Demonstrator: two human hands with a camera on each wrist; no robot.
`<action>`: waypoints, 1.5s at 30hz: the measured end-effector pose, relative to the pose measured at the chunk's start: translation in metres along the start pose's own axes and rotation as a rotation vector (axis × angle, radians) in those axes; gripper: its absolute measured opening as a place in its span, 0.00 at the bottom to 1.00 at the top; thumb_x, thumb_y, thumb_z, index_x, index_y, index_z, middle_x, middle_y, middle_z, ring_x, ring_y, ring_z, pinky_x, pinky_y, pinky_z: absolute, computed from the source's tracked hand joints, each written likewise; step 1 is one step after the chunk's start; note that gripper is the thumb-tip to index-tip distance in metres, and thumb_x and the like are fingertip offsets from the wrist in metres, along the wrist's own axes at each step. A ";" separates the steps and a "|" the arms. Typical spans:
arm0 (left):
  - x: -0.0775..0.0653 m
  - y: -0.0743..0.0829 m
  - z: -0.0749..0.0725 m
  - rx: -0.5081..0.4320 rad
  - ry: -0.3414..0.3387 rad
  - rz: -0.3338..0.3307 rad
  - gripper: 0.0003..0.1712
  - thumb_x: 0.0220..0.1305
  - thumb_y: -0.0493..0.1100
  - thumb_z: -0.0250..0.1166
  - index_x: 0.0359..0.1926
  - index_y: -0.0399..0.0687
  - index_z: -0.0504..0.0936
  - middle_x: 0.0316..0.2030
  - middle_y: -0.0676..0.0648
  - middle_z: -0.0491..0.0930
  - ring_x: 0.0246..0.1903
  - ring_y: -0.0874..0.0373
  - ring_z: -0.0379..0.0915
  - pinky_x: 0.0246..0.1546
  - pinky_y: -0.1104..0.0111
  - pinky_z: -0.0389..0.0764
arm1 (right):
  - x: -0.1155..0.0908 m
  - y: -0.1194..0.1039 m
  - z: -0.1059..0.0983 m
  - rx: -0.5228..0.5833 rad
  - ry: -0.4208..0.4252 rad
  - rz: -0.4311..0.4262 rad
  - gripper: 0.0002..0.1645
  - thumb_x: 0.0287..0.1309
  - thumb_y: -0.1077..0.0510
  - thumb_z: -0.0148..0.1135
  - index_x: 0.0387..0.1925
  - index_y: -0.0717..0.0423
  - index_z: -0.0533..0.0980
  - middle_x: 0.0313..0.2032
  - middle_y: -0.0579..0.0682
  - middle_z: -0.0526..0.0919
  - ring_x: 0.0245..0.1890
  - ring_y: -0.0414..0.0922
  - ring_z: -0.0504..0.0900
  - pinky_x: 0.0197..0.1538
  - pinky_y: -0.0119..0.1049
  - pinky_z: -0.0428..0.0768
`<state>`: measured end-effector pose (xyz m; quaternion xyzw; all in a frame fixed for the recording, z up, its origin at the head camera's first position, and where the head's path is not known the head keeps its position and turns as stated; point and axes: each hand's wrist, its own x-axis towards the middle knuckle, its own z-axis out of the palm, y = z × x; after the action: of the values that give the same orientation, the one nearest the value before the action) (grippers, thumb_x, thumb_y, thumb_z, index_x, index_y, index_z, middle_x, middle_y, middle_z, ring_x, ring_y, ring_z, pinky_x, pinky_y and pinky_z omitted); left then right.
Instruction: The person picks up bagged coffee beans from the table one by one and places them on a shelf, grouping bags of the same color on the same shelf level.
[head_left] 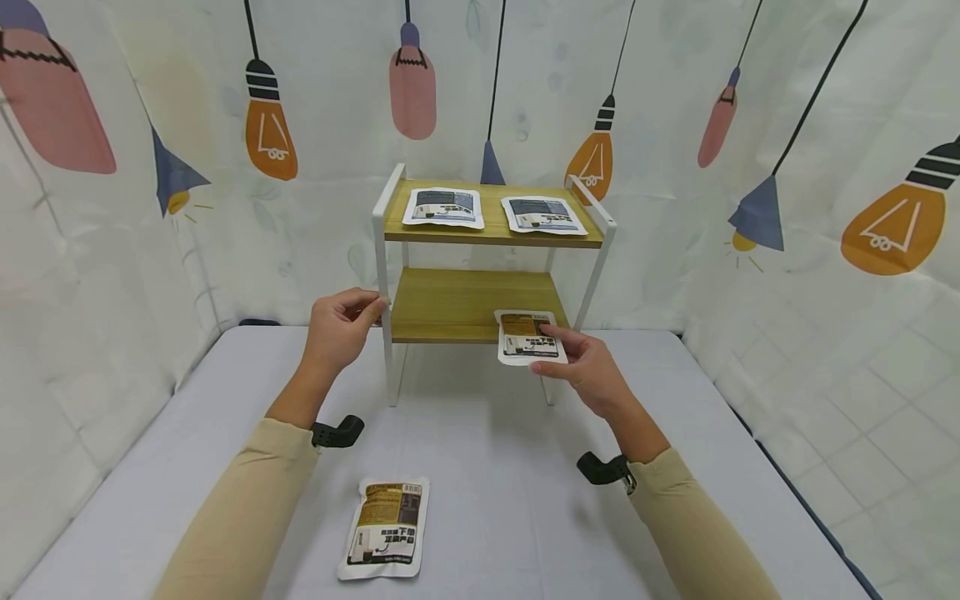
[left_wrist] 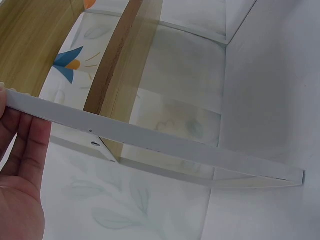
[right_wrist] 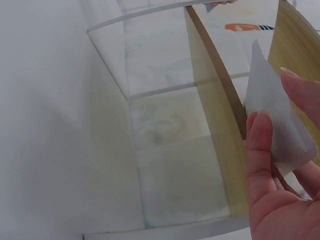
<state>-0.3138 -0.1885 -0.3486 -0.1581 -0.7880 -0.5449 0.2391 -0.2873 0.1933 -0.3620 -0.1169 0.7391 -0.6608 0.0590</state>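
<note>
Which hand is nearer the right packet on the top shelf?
Right. The right hand is below that packet, holding another packet; the left hand is farther off, gripping the left front post.

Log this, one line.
left hand: grips rack post; right hand: holds brown-labelled pouch at lower shelf; upper shelf: two blue-labelled pouches; table: matching pouch

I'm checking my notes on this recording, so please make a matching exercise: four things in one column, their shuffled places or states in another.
Things:
1. Left hand
2. Right hand
3. Front packet
4. Top shelf

Places or states:
A. Lies on the table
B. Grips a white post
C. Bears two blue-printed packets
D. Holds a brown-printed packet at the lower shelf

Pairs: 1-B, 2-D, 3-A, 4-C
</note>
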 end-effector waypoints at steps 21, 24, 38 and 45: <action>0.000 0.000 -0.001 0.007 -0.003 0.007 0.15 0.71 0.45 0.67 0.48 0.37 0.88 0.38 0.44 0.88 0.31 0.69 0.83 0.40 0.76 0.87 | 0.006 0.001 0.000 -0.083 0.096 -0.025 0.40 0.54 0.62 0.78 0.69 0.56 0.74 0.64 0.62 0.78 0.49 0.49 0.83 0.47 0.31 0.88; 0.000 0.001 0.000 0.012 -0.002 -0.003 0.16 0.71 0.45 0.67 0.49 0.36 0.88 0.40 0.41 0.88 0.32 0.68 0.83 0.42 0.73 0.88 | 0.006 0.000 0.002 -0.087 0.114 -0.037 0.38 0.55 0.62 0.77 0.68 0.58 0.75 0.62 0.63 0.79 0.45 0.47 0.85 0.44 0.32 0.88; -0.001 0.000 -0.001 0.021 -0.010 0.002 0.16 0.71 0.46 0.67 0.49 0.38 0.88 0.39 0.48 0.87 0.32 0.68 0.83 0.41 0.74 0.87 | 0.010 0.000 0.011 -0.099 0.247 -0.041 0.33 0.53 0.55 0.80 0.61 0.55 0.81 0.43 0.61 0.85 0.30 0.43 0.88 0.39 0.33 0.89; -0.001 0.002 0.000 0.020 -0.004 -0.007 0.15 0.71 0.45 0.67 0.50 0.38 0.88 0.41 0.41 0.88 0.32 0.68 0.82 0.41 0.73 0.87 | 0.014 0.003 0.014 -0.102 0.262 -0.053 0.34 0.53 0.53 0.80 0.62 0.55 0.81 0.44 0.61 0.85 0.30 0.43 0.88 0.39 0.35 0.89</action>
<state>-0.3120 -0.1879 -0.3479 -0.1539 -0.7944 -0.5377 0.2370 -0.2977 0.1765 -0.3656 -0.0523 0.7697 -0.6333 -0.0615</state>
